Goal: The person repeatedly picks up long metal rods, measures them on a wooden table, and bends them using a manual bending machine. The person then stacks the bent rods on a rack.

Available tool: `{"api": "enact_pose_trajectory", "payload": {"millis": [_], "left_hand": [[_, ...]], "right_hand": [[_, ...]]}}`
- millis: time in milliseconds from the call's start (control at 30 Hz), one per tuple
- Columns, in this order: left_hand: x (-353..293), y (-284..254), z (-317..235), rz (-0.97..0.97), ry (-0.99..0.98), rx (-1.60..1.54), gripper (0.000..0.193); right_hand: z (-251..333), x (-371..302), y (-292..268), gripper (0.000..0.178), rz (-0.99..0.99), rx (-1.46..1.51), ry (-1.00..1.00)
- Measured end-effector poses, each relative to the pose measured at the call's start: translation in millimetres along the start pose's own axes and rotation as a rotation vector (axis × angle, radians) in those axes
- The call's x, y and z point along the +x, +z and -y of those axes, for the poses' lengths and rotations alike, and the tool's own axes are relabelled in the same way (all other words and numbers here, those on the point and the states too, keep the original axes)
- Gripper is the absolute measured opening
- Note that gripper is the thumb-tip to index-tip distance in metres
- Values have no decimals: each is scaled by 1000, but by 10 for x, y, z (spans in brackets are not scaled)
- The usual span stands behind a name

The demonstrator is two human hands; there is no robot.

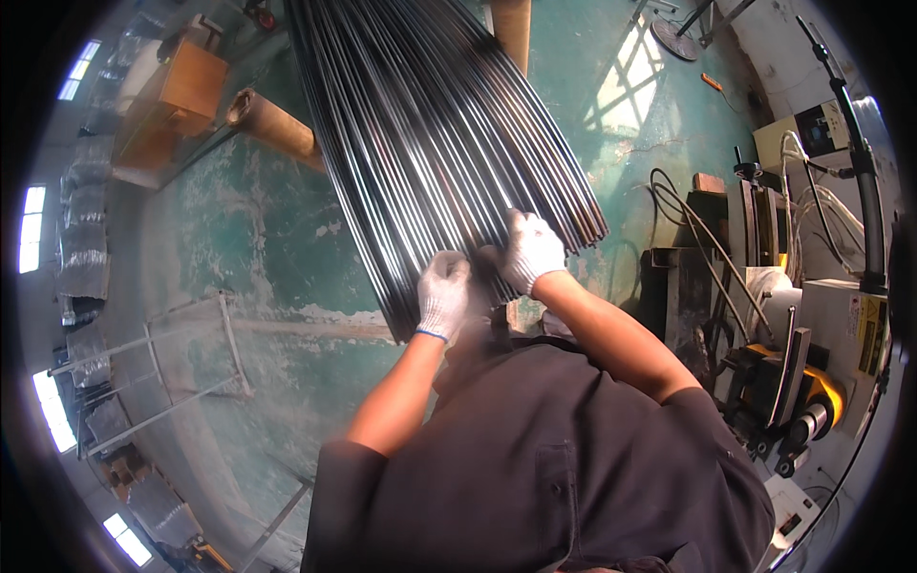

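Observation:
A wide layer of long, thin, shiny metal rods (420,134) runs away from my body and fans out toward me. I cannot tell whether they are hollow. Both my hands wear white gloves with bare forearms behind them. Over the near ends, left of the middle, my left hand (443,296) is closed with its fingers curled; what they grip is hidden. Farther right, my right hand (535,253) wraps its fingers round rods near their ends. The ends right of that hand stick out uncovered.
Brown cylinders (277,127) lie beneath the rods on the worn green floor (277,239). At left stand a metal frame (196,349) and a brown box (194,88). Close on my right are machinery with a yellow-black part (821,396), looping cables (688,220) and a black upright pole (867,191).

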State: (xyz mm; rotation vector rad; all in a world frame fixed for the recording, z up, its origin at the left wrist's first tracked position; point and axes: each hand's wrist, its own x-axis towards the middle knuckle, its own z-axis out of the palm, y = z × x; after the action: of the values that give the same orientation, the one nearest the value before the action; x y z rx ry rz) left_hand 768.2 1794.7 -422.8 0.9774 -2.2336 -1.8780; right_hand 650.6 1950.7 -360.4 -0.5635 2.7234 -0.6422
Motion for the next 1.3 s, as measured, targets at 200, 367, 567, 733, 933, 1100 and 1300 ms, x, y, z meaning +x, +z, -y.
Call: {"api": "enact_pose_trajectory", "payload": {"millis": [200,367,567,733,933,1100,1300], "left_hand": [[-66,-700,-183,-95,-202,-192,5],[-98,-873,377,-128,-168,-193,13],[-228,-696,113,-17,-262,-325,16],[-131,-682,-187,14,-208,-322,11],[-62,-777,-265,1,-190,-329,11],[-54,-777,-62,16,-201,-335,19],[-44,-731,15,25,-280,-388,17]], "right_hand": [[686,43,496,90,115,-129,139],[753,47,868,71,151,-78,227],[590,49,822,52,164,-52,194],[530,182,763,44,299,-35,222],[344,233,545,48,359,266,276],[-46,241,609,76,347,695,316],[19,179,198,44,503,1254,437]]}}
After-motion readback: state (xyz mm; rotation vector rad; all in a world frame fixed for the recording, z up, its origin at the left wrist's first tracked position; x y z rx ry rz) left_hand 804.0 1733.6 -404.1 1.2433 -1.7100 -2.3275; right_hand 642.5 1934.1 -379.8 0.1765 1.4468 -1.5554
